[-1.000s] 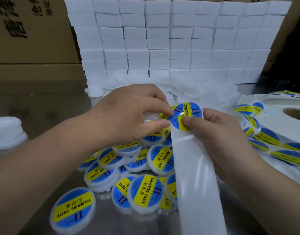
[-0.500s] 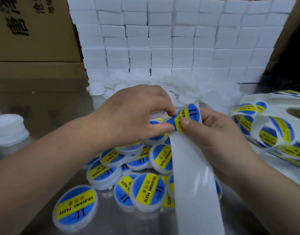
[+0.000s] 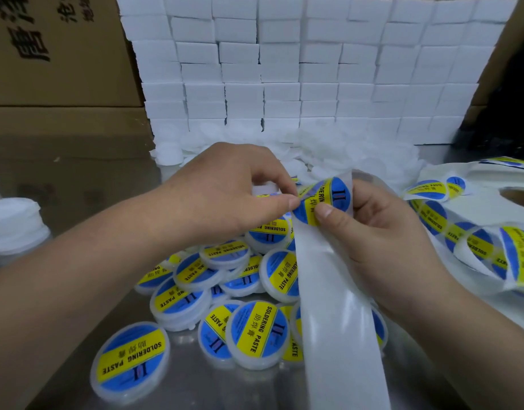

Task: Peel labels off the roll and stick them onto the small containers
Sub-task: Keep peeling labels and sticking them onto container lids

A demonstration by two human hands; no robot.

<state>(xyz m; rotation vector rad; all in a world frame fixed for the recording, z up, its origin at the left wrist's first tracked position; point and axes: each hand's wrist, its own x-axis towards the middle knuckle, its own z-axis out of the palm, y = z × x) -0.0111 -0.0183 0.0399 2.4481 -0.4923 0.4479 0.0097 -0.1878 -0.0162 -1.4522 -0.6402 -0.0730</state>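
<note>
Blue-and-yellow round label [image 3: 323, 199] sits at the centre of the frame, at the top end of the glossy white backing strip [image 3: 337, 321], with its left edge lifting off the strip. So the step in hand is the peel. My left hand [image 3: 225, 193] has its thumb and forefinger tips [image 3: 286, 201] closed together on that lifted edge. My right hand [image 3: 382, 232] is clamped on the strip, thumb on the front and the other fingers curled behind.

Next, I judge, I need a steady pull to the left while the right hand keeps the strip taut, so the sticky face does not fold onto itself. Then I need a bare container. Something white shows under my left fingers, but I cannot tell whether it is one.

At the left edge of the frame stands a blurred stack of white plastic discs [image 3: 12, 223]. In the lower left, a round translucent-white container with a labelled lid [image 3: 130, 358] lies on the shiny metal worktop [image 3: 181, 386], a little apart from the rest. To its right is a pile of labelled containers [image 3: 256, 332], overlapping below my hands. Every lid is on, so their contents are hidden; only the print says soldering paste. Behind my hands a heap of bare white pieces [image 3: 329, 149] lies against a wall of white boxes [image 3: 284, 69]. At the right edge is the white label roll [image 3: 491, 208], with a loose loop of labelled strip in front of it.
</note>
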